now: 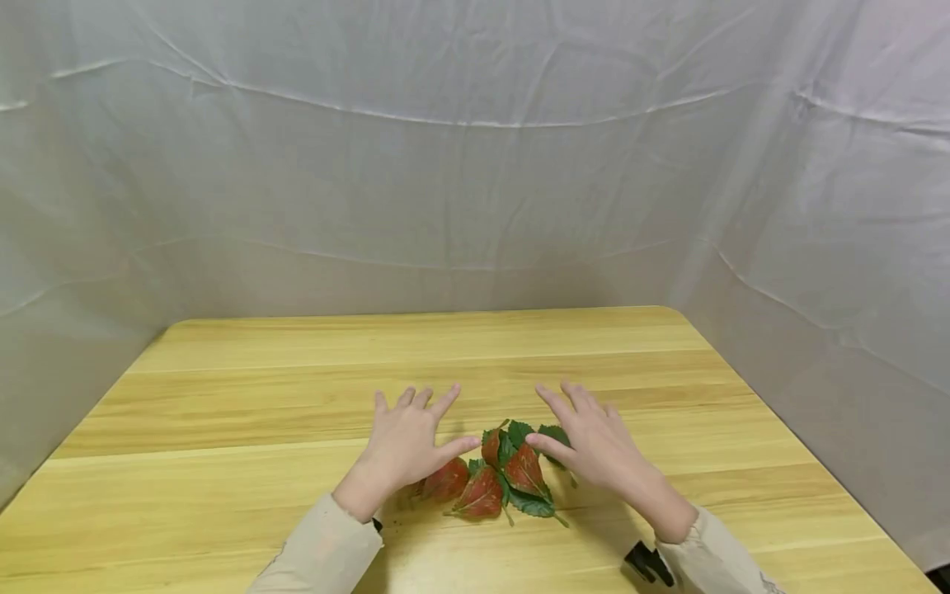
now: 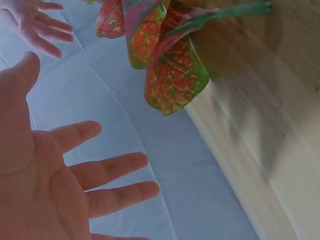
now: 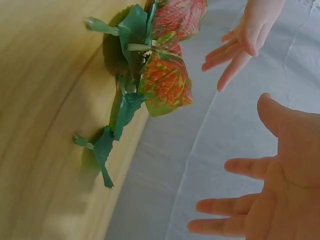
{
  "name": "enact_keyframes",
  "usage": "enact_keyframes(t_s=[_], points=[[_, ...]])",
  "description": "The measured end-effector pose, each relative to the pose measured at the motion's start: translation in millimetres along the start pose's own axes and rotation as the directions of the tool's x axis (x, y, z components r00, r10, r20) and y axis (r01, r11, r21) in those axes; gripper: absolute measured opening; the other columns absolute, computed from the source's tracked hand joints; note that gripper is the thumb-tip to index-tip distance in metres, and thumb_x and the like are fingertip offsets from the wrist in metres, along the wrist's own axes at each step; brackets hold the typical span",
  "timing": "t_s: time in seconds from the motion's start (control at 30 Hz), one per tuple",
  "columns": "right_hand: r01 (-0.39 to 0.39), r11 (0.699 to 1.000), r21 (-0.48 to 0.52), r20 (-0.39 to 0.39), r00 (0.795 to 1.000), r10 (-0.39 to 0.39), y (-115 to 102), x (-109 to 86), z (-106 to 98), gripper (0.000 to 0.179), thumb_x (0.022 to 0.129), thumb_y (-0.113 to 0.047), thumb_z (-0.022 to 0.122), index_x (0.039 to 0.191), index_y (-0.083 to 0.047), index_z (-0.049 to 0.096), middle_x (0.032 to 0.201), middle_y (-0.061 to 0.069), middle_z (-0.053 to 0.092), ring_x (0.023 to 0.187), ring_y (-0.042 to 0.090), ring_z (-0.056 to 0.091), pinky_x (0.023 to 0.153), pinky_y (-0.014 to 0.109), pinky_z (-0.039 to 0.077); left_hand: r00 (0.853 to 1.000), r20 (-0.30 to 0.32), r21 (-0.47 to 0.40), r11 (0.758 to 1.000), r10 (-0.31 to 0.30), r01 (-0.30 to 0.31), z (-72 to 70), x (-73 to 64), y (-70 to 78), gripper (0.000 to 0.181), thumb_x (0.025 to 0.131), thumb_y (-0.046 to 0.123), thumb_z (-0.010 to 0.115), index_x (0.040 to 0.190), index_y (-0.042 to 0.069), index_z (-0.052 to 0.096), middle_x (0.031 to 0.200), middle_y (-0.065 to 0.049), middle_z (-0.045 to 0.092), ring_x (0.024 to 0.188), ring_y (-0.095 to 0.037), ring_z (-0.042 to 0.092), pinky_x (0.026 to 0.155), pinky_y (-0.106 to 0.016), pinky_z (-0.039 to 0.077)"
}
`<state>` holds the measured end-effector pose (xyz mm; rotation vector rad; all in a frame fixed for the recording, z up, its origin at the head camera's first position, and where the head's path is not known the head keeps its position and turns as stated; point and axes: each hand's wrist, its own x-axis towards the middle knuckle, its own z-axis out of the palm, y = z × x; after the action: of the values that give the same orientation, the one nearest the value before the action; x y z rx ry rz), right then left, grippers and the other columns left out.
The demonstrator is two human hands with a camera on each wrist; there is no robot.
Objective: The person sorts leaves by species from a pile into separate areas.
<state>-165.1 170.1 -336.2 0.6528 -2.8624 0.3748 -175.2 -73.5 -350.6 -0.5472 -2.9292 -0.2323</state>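
Observation:
A loose heap of artificial leaves lies near the front middle of the table. Some are red leaves (image 1: 479,493) with pale veins and green edges, others dark green leaves (image 1: 531,503) with short stems. My left hand (image 1: 404,441) hovers at the heap's left side, fingers spread and holding nothing. On the right side my right hand (image 1: 597,445) is likewise spread, its thumb overlapping the leaves in the head view. The left wrist view shows a red leaf (image 2: 177,82) apart from the left fingers. In the right wrist view, green leaves (image 3: 131,107) stand away from the right fingers.
The wooden table (image 1: 245,396) has rounded far corners. Grey-white cloth (image 1: 445,190) hangs behind it and along both sides. A black strap piece (image 1: 648,564) shows at the right sleeve (image 1: 720,549).

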Motion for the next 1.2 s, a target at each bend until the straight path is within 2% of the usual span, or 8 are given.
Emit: enact_keyframes(t_s=[0.3, 0.4, 0.57, 0.7, 0.83, 1.0, 1.2], points=[[0.049, 0.994, 0.098, 0.027, 0.998, -0.051, 5, -4.2, -3, 0.058, 0.087, -0.042, 0.053, 0.132, -0.007, 0.042, 0.123, 0.021, 0.048, 0.108, 0.038, 0.047, 0.079, 0.055, 0.041, 0.997, -0.047, -0.051, 0.997, 0.062, -0.065, 4.0, 3.3, 0.7, 0.07, 0.083, 0.064, 0.04, 0.134, 0.016, 0.043, 0.12, -0.015, 0.053, 0.111, -0.033, 0.047, 0.089, -0.063, 0.027], [0.043, 0.986, 0.158, 0.054, 0.997, -0.052, 8, -5.7, -2, 0.054, 0.088, -0.038, 0.054, 0.13, -0.005, 0.044, 0.123, 0.018, 0.049, 0.109, 0.036, 0.047, 0.082, 0.051, 0.041, 0.995, -0.061, -0.073, 0.994, 0.082, -0.086, 4.1, 3.2, 1.3, 0.066, 0.084, 0.059, 0.044, 0.131, 0.012, 0.047, 0.117, -0.016, 0.055, 0.109, -0.033, 0.049, 0.088, -0.06, 0.031], [0.008, 0.959, 0.284, 0.095, 0.995, -0.036, 14, -7.3, 1, 0.042, 0.091, -0.023, 0.053, 0.124, 0.001, 0.048, 0.118, 0.017, 0.053, 0.104, 0.032, 0.052, 0.083, 0.048, 0.041, 0.988, -0.088, -0.109, 0.985, 0.125, -0.135, 5.0, 2.9, 1.4, 0.058, 0.085, 0.049, 0.052, 0.124, 0.005, 0.053, 0.109, -0.016, 0.06, 0.1, -0.032, 0.055, 0.082, -0.054, 0.039], [0.02, 0.933, 0.361, 0.114, 0.991, -0.066, 20, -7.5, 3, 0.032, 0.089, -0.012, 0.054, 0.116, 0.005, 0.053, 0.099, 0.009, 0.06, 0.088, 0.022, 0.056, 0.075, 0.037, 0.047, 0.984, -0.101, -0.133, 0.978, 0.147, -0.16, 4.5, 3.3, 1.6, 0.05, 0.084, 0.041, 0.059, 0.116, 0.003, 0.058, 0.103, -0.015, 0.062, 0.095, -0.031, 0.057, 0.078, -0.051, 0.043], [0.048, 0.908, 0.416, 0.128, 0.985, -0.111, 27, -8.1, 8, 0.027, 0.087, -0.01, 0.057, 0.109, 0.006, 0.057, 0.089, 0.001, 0.06, 0.078, 0.014, 0.055, 0.068, 0.026, 0.046, 0.98, -0.111, -0.154, 0.972, 0.163, -0.179, 4.5, 4.6, 1.9, 0.042, 0.083, 0.034, 0.062, 0.11, 0.002, 0.061, 0.101, -0.012, 0.064, 0.094, -0.03, 0.058, 0.077, -0.048, 0.045], [0.023, 0.84, 0.542, 0.178, 0.974, -0.141, 33, -9.2, 14, 0.025, 0.084, -0.009, 0.06, 0.104, 0.008, 0.058, 0.086, 0.004, 0.06, 0.073, 0.014, 0.056, 0.064, 0.024, 0.047, 0.974, -0.127, -0.189, 0.959, 0.19, -0.212, 4.4, 5.9, 2.3, 0.031, 0.082, 0.027, 0.065, 0.101, 0.003, 0.064, 0.094, -0.01, 0.065, 0.085, -0.025, 0.061, 0.073, -0.041, 0.047], [-0.128, 0.715, 0.687, 0.286, 0.953, -0.104, 40, -9.1, 23, 0.021, 0.082, -0.001, 0.06, 0.101, 0.009, 0.058, 0.084, 0.009, 0.06, 0.066, 0.021, 0.056, 0.054, 0.028, 0.048, 0.964, -0.136, -0.261, 0.93, 0.23, -0.258, 4.8, 7.9, 3.1, 0.021, 0.081, 0.017, 0.067, 0.097, 0.004, 0.066, 0.09, -0.007, 0.066, 0.08, -0.018, 0.061, 0.069, -0.034, 0.049]])
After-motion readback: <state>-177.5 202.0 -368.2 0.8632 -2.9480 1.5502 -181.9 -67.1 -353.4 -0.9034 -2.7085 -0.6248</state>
